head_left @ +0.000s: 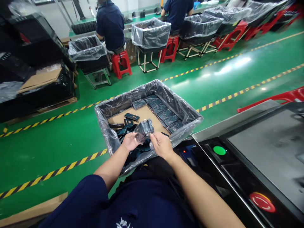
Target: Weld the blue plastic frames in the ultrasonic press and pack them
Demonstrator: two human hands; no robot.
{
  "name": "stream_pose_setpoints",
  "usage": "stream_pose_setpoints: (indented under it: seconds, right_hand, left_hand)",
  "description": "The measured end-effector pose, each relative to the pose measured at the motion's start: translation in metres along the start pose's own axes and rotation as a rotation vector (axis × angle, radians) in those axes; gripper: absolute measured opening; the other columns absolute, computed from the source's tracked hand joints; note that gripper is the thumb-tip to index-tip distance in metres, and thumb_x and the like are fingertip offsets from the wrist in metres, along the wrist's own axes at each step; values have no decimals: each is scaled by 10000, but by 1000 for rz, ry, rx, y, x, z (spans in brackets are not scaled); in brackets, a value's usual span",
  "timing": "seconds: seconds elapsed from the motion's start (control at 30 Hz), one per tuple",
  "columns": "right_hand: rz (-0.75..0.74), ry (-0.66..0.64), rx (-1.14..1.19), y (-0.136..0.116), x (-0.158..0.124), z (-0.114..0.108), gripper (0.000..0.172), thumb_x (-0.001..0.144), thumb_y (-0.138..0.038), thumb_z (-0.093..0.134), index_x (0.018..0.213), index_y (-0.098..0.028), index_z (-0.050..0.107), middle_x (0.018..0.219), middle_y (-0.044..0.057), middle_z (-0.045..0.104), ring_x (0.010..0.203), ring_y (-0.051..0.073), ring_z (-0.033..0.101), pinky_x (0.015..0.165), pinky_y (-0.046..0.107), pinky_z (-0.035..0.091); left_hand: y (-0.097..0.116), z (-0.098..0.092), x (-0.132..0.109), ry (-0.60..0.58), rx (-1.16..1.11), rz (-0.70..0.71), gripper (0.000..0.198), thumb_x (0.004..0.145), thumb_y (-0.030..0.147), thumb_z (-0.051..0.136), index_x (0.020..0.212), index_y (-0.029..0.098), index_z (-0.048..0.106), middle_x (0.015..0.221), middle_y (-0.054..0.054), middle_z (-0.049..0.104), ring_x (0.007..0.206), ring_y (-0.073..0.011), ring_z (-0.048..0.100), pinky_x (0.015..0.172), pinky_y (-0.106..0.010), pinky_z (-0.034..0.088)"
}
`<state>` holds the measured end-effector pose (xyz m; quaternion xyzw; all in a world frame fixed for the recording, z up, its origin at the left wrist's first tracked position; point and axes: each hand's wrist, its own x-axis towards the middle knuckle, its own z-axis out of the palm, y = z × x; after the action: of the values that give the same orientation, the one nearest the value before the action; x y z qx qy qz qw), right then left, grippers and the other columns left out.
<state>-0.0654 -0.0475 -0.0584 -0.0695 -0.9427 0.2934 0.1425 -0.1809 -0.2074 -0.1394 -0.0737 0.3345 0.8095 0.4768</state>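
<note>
Closest thing here is a navy T-shirt (78, 202), with both arms reaching out from it over a plastic-lined bin (111, 110). Fingers on both hands are pinched together on a clear plastic bag (143, 130) with something dark inside, held up over the bin by the left hand (130, 141) and right hand (161, 145). At about 6 o'clock from the bag there's a loose heap of dark pieces (135, 148). From 12 to 2 o'clock, bagged dark pieces (159, 110) sit in a tidy row on cardboard (144, 114), so some are lined up and the heap is unsorted. A steel-topped machine (256, 133) with a green button (219, 150) sits at 4 o'clock. Seated co-workers (110, 27) are way off at 12 o'clock.
</note>
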Motion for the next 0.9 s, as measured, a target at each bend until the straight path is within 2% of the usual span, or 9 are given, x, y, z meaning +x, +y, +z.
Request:
stream_pose_setpoints:
  seconds: [0.07,0.13,0.23,0.33,0.4,0.47,0.63,0.83,0.9]
  right_hand:
    - [-27,8,-72,-1,0,-1,404,997,-349,334,675,-208,534,682,15,586,628,129,519,615,265,302]
    - [-57,1,-164,-4,0,-2,397,1001,-332,344,697,-200,562,712,26,613,660,131,540,613,270,292]
    - [-83,-67,-303,-7,2,-6,385,1008,-327,361,739,-191,601,738,37,636,674,136,552,587,282,258]
    - [-77,-111,-396,-9,6,-11,386,1016,-330,357,775,-188,622,743,44,641,666,139,551,575,289,235]
    - [-87,-108,-429,-9,9,-15,389,1019,-337,351,794,-184,630,757,52,644,687,145,556,585,287,237]
    - [-111,-114,-441,-8,11,-16,381,1020,-337,356,808,-183,633,765,52,645,696,146,554,593,283,240]
    - [-136,-96,-450,-6,13,-14,386,1022,-338,350,823,-179,640,769,49,642,690,147,547,598,284,242]
    - [-135,-55,-442,-2,15,-11,378,1015,-333,368,797,-178,635,733,45,627,674,146,541,593,283,247]
    - [-135,-60,-442,-2,16,-11,380,1016,-331,363,794,-179,632,733,45,627,669,146,540,596,281,250]
  left_hand:
    - [1,1,2,53,51,16,320,675,243,637,978,142,646,901,-100,708,811,-216,675,766,-363,519]
    - [2,3,4,167,136,53,376,704,288,661,1058,161,635,926,-84,703,805,-198,669,795,-362,509]
    - [8,9,6,309,318,244,405,754,344,701,1129,205,636,1051,-54,697,921,-170,651,891,-326,469]
    - [19,19,3,228,643,479,428,819,493,645,1111,183,684,1159,-90,675,1051,-205,614,916,-322,461]
    - [28,25,-1,142,882,581,477,821,554,621,1084,167,712,1136,-106,678,1037,-224,616,900,-337,477]
    - [36,30,-3,112,1052,643,477,801,531,656,1104,167,714,1063,-90,692,960,-212,632,874,-337,493]
    - [44,36,-4,137,1150,576,491,820,451,644,1190,129,670,961,-83,709,805,-179,640,748,-319,523]
    - [44,39,-11,75,1391,658,237,810,348,664,939,161,733,904,-62,718,776,-166,638,750,-301,515]
    - [42,37,-12,68,1431,694,198,821,322,652,922,170,730,890,-58,715,779,-164,640,751,-300,516]
